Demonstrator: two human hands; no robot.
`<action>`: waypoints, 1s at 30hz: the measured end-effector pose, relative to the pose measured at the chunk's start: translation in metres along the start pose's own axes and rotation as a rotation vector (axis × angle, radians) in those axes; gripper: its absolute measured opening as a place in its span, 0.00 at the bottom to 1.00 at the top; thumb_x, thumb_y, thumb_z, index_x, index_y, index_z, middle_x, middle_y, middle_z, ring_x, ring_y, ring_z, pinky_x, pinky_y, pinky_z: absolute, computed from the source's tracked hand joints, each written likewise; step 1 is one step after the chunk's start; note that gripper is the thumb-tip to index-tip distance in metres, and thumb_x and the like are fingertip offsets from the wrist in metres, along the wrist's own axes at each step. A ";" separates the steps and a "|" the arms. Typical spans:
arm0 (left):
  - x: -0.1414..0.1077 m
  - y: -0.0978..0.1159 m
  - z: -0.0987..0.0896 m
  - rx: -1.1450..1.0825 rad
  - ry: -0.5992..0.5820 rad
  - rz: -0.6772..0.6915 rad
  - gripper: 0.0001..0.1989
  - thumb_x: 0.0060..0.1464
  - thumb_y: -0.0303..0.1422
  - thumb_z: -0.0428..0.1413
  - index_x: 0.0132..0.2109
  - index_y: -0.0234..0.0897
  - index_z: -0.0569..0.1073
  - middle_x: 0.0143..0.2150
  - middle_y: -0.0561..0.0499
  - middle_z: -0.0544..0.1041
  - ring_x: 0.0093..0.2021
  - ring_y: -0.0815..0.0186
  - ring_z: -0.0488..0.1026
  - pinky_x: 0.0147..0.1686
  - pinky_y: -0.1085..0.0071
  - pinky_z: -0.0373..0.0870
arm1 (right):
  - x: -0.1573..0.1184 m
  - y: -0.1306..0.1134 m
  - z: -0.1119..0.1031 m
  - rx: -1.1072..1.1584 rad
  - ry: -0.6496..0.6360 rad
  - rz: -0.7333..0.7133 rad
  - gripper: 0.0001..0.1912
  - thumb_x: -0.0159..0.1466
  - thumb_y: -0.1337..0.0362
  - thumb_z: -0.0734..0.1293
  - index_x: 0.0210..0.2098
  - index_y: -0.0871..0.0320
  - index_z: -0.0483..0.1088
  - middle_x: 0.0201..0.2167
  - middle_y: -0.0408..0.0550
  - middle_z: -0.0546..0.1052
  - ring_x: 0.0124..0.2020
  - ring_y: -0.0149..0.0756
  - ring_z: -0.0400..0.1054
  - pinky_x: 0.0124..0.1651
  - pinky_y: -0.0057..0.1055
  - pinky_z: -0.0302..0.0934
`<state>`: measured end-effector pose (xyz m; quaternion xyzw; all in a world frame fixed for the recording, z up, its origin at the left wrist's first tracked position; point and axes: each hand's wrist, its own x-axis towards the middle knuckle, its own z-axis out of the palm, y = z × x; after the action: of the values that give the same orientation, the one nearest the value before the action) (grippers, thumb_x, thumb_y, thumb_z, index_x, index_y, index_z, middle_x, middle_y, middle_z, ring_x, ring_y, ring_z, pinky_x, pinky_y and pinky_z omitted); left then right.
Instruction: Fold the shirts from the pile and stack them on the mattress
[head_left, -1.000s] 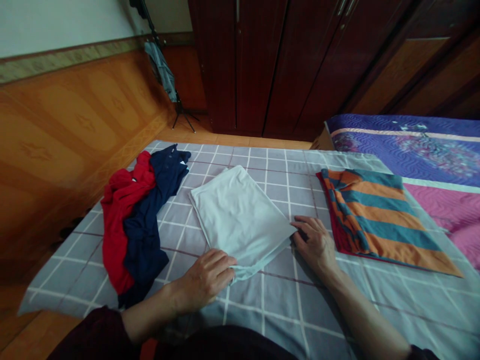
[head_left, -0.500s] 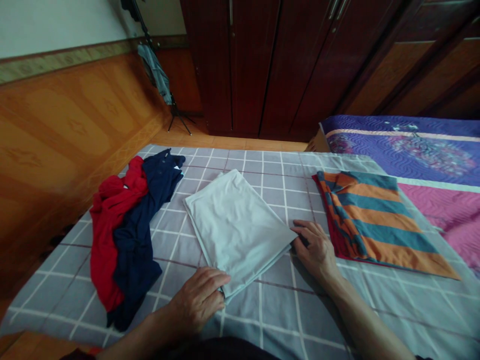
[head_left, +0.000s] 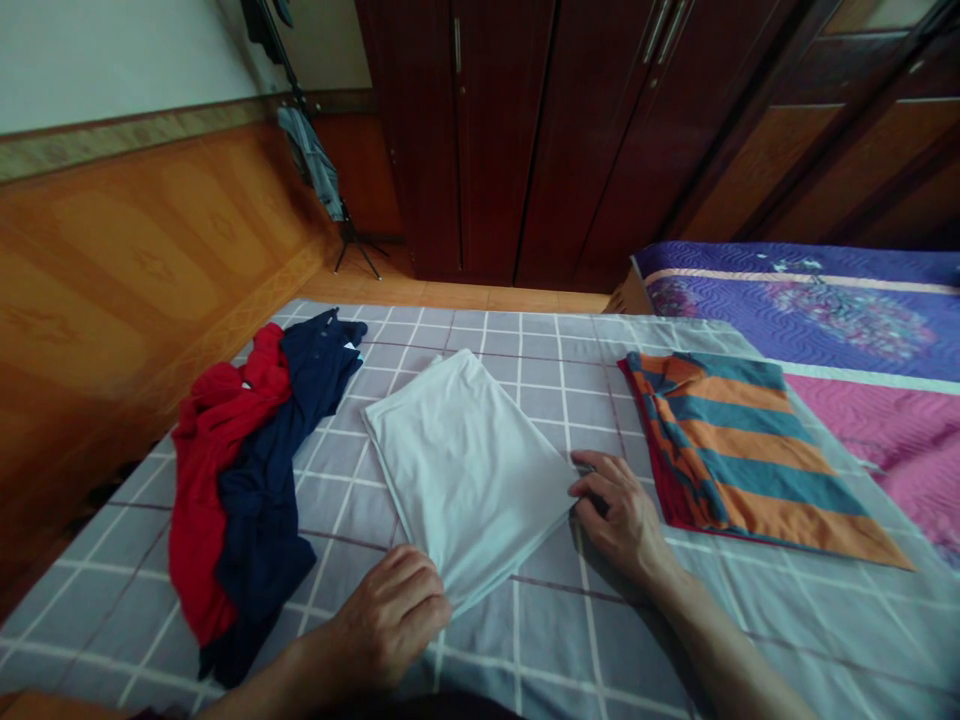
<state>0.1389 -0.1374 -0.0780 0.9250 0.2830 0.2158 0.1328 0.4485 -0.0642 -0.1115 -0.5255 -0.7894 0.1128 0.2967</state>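
Note:
A white folded garment (head_left: pixel 472 465) lies at a slant on the checked sheet. My left hand (head_left: pixel 401 605) is closed on its near corner, the fingers curled in and the thumb pressed against the cloth. At the right corner of the garment, my right hand (head_left: pixel 619 510) has its bent fingers closed on the edge; the exact pinch is partly hidden. The white cloth lies nearly flat, with soft wrinkles and layered edges along its left and lower right sides.
Left of the white garment lie a crumpled red garment (head_left: pixel 202 480) and a navy one (head_left: pixel 262 500). To the right, an orange and teal striped shirt (head_left: pixel 750 440) lies folded over red cloth (head_left: pixel 658 470). Beyond stand a dark wardrobe (head_left: pixel 495 150) and a purple bedspread (head_left: pixel 810 290).
My left fingers have curled tighter on the near corner. My right hand stays at the right corner. The whole view has shifted slightly.

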 end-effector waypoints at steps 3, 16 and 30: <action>0.003 0.001 -0.008 0.044 -0.066 0.003 0.10 0.59 0.24 0.46 0.30 0.35 0.66 0.28 0.51 0.69 0.31 0.65 0.65 0.35 0.67 0.62 | 0.000 0.002 -0.002 0.000 -0.018 0.003 0.10 0.53 0.74 0.60 0.26 0.56 0.69 0.45 0.52 0.72 0.47 0.45 0.64 0.46 0.44 0.63; 0.051 -0.020 0.002 0.229 -0.162 -0.114 0.31 0.53 0.45 0.57 0.59 0.35 0.63 0.63 0.39 0.62 0.64 0.50 0.55 0.58 0.52 0.58 | -0.002 -0.046 0.016 -0.098 -0.046 -0.178 0.06 0.61 0.68 0.62 0.28 0.58 0.69 0.51 0.58 0.71 0.55 0.49 0.61 0.52 0.46 0.63; 0.075 -0.079 -0.007 0.237 -0.312 -0.594 0.36 0.59 0.51 0.46 0.66 0.33 0.52 0.69 0.37 0.44 0.69 0.47 0.34 0.64 0.46 0.37 | -0.003 -0.038 0.018 -0.075 -0.044 -0.133 0.07 0.60 0.70 0.62 0.26 0.57 0.66 0.49 0.57 0.73 0.53 0.47 0.64 0.51 0.43 0.63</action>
<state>0.1548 -0.0300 -0.0771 0.8332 0.5390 -0.0107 0.1231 0.4101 -0.0803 -0.1084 -0.4801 -0.8326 0.0747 0.2661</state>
